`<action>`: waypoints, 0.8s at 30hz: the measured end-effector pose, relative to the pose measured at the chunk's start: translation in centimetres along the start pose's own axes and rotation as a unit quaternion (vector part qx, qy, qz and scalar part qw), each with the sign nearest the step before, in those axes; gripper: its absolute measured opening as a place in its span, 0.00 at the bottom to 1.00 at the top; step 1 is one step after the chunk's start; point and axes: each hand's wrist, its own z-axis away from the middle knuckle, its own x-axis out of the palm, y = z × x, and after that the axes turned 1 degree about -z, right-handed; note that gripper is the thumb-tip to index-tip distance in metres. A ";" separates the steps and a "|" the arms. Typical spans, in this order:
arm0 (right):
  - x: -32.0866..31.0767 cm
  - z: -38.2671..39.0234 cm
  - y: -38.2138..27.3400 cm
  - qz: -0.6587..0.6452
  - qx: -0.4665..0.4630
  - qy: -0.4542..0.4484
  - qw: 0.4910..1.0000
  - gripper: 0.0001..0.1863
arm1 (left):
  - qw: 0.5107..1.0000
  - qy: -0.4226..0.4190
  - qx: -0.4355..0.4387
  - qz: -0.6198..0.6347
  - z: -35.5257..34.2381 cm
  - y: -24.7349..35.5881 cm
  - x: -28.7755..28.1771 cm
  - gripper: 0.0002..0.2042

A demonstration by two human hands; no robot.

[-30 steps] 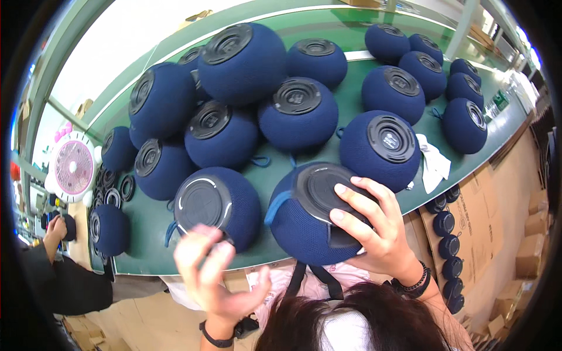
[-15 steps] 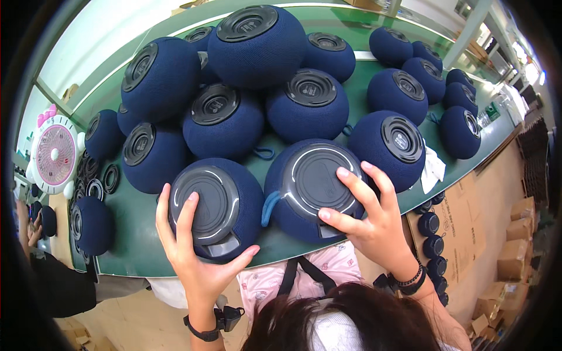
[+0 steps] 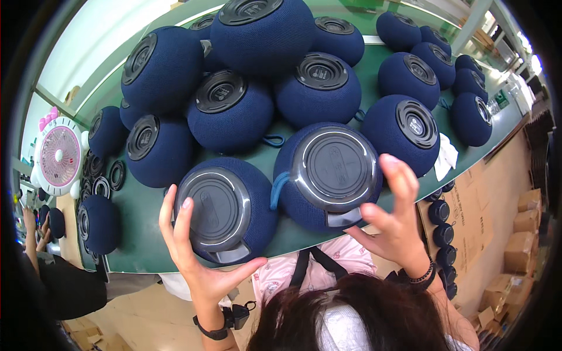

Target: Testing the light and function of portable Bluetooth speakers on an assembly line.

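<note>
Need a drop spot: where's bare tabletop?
Best: green tabletop between left hand and the blue unit in front of the black rings. Narrow strip left of the rightmost unit, behind the white cloth. Crowded: stacked units at back left.

2 hands [image 3: 202, 266], fingers spread | at 2 round navy speakers [image 3: 336, 167] | green table [image 3: 140, 240] | fan [image 3: 60, 155] left

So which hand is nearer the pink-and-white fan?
Left. The left hand is at one blue speaker, right of the fan; the right hand is farther right, beside a second blue speaker.
</note>
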 end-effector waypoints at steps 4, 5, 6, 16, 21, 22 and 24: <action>-3.7 2.4 3.0 0.095 0.045 0.181 0.978 0.26 | 0.997 0.074 0.024 -0.026 0.8 -1.6 -1.0 0.54; -4.7 2.9 3.8 0.151 0.112 0.177 0.966 0.26 | 0.991 0.132 -0.019 0.003 0.8 -1.2 -1.0 0.53; -5.8 3.2 4.6 0.207 0.177 0.173 0.947 0.25 | 0.985 0.164 -0.015 0.049 0.1 -0.5 -2.0 0.52; -7.1 4.5 9.7 0.179 0.237 -0.048 0.954 0.33 | 0.877 0.029 0.109 0.467 -4.0 7.9 -4.8 0.34; -5.8 4.7 10.6 0.179 0.195 -0.023 0.964 0.22 | 0.879 0.086 0.127 0.452 -2.8 9.2 -3.8 0.32; -5.7 4.6 10.5 0.179 0.196 -0.021 0.964 0.20 | 0.879 0.096 0.129 0.449 -2.5 9.4 -3.6 0.32; -5.4 4.4 10.4 0.209 0.197 -0.023 0.958 0.18 | 0.882 0.117 0.130 0.438 -1.7 9.5 -3.3 0.31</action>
